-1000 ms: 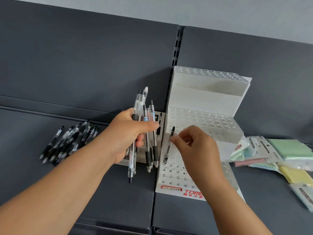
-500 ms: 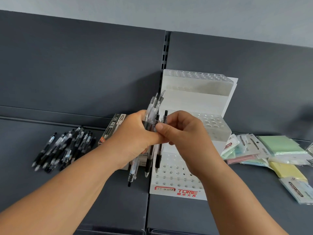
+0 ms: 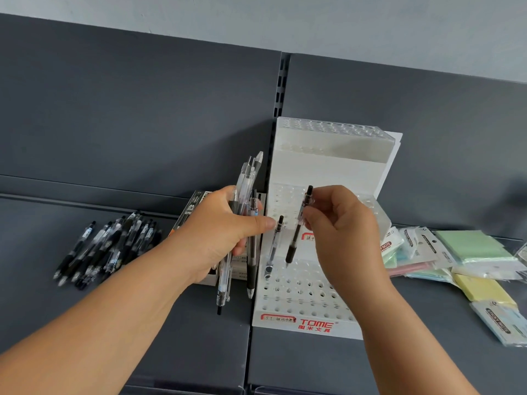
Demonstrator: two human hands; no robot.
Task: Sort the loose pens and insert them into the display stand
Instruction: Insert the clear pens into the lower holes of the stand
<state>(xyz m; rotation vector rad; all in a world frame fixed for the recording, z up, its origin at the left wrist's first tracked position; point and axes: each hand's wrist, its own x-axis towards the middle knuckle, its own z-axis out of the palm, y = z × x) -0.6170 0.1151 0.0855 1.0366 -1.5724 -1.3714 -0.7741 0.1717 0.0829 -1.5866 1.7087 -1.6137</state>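
Gripping a bunch of pens (image 3: 247,181) in the left hand (image 3: 225,232), pinching one black pen (image 3: 296,238) in the right hand (image 3: 342,223) just above the stand (image 3: 322,169), probably next needing a straight push down into an empty hole.

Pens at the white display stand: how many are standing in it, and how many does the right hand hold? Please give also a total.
Inserted pen in the display stand: 1
Held pen in the right hand: 1
Total: 2
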